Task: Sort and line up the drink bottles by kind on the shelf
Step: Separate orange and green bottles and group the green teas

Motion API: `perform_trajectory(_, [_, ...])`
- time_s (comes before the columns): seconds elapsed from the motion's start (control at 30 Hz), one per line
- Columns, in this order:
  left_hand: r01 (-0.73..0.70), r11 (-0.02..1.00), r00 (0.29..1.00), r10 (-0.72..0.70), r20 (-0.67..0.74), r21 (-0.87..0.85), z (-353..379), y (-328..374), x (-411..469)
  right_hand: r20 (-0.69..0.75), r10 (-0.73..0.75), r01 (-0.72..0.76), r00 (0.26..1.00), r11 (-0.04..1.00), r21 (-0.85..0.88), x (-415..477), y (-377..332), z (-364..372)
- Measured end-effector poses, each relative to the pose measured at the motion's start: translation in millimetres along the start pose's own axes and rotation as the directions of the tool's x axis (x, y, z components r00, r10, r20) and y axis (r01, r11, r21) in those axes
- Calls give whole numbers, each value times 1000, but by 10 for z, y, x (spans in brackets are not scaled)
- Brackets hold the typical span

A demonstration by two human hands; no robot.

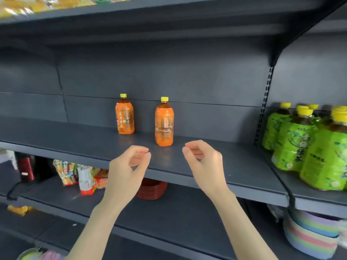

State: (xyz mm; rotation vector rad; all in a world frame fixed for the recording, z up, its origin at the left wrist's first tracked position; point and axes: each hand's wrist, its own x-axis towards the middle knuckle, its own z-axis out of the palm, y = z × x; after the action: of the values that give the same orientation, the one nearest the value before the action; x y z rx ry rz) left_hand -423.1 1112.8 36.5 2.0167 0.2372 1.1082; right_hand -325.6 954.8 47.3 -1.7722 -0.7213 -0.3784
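Two orange-labelled drink bottles with yellow caps stand upright on the dark grey shelf: one bottle near the back, the other bottle closer to the front and to its right. Several green-labelled bottles with yellow caps crowd the adjoining shelf section on the right. My left hand and my right hand hover over the shelf's front edge, just in front of the nearer orange bottle. Both have loosely curled fingers and hold nothing.
A shelf upright with slots separates the two sections. Below are snack packets, a stack of red plates and pastel bowls at lower right. Packets lie on the top shelf.
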Motion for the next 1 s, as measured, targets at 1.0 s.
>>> perform_trajectory(1.0, [239,971,971,-238,-26,33,333,-2875,3427,-344,112,-240,932,903,-356,2573,947,2465])
